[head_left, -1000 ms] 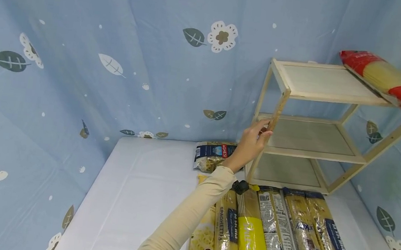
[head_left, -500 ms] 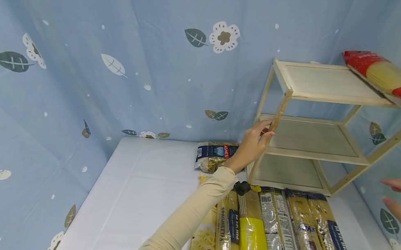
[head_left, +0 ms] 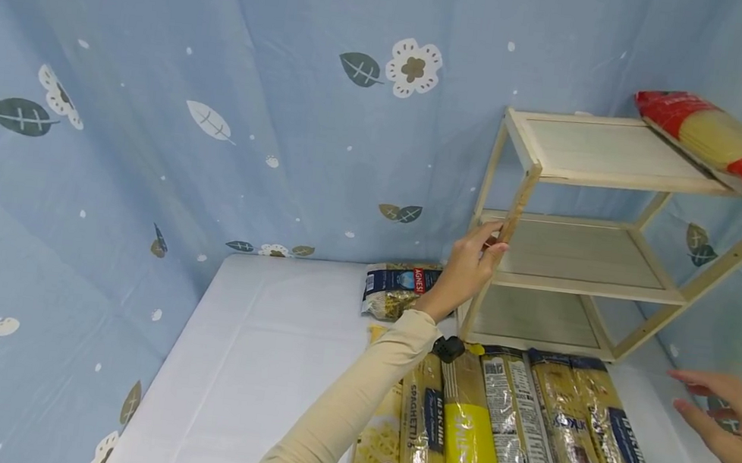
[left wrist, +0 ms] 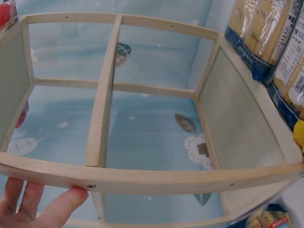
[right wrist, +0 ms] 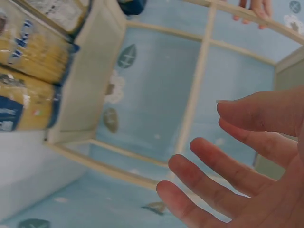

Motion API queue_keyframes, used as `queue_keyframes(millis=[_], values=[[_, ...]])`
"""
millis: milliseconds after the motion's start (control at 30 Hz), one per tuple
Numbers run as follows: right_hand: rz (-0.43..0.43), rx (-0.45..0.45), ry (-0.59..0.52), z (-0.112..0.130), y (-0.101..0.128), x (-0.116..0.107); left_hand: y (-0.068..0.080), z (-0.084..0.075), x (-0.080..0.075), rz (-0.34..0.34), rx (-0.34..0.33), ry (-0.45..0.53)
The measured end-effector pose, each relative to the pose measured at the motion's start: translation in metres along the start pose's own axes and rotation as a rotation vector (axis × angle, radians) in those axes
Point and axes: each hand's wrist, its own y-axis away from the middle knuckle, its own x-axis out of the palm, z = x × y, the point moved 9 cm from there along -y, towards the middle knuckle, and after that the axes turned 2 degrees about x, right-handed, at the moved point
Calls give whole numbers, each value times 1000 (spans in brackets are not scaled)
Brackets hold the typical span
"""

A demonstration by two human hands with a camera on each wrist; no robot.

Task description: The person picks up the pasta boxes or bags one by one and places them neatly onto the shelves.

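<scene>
We kept our left hand [head_left: 470,264] clenched around the front post of the wooden shelf rack [head_left: 594,234], apparently to steady it where it stood at the back of the white surface [head_left: 245,370]. Our right hand [head_left: 736,430] hung released, fingers spread, beside the row of spaghetti packets [head_left: 512,439]. A red-ended spaghetti packet [head_left: 731,150] lay on the rack's top edge, overhanging.

spaghetti pkts [head_left: 527,433] x7 | pasta bag [head_left: 395,289] x1 | shelf [head_left: 591,234] x1
</scene>
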Motion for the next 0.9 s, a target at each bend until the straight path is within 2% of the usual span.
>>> queue_keyframes(millis=[433,900], values=[[163,146,12,-36,16,47,0,1,0,-3,0,-13],[185,134,26,-50,33,82,-1,0,1,0,2,-7]])
